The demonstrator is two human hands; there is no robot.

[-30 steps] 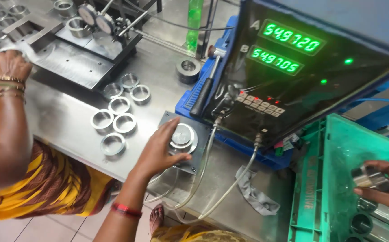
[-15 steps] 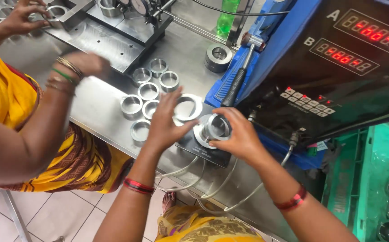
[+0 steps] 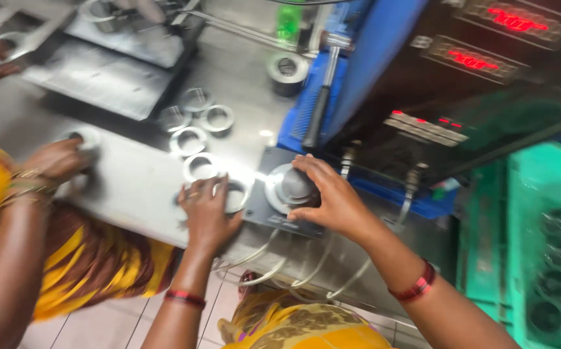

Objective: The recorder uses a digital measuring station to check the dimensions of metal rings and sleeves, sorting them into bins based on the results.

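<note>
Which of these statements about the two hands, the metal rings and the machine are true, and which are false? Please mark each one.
1. The right hand rests on a round metal part seated on the dark fixture plate. True.
2. The left hand holds a hammer. False: it lies on a metal ring on the steel table.
3. Several more loose rings lie on the table beyond the left hand. True.
4. The digits on the black display box glow green. False: they glow red.
5. A green crate stands at the right side. True.
6. No other person is in view. False: a co-worker's hand touches the table at the left.
</note>
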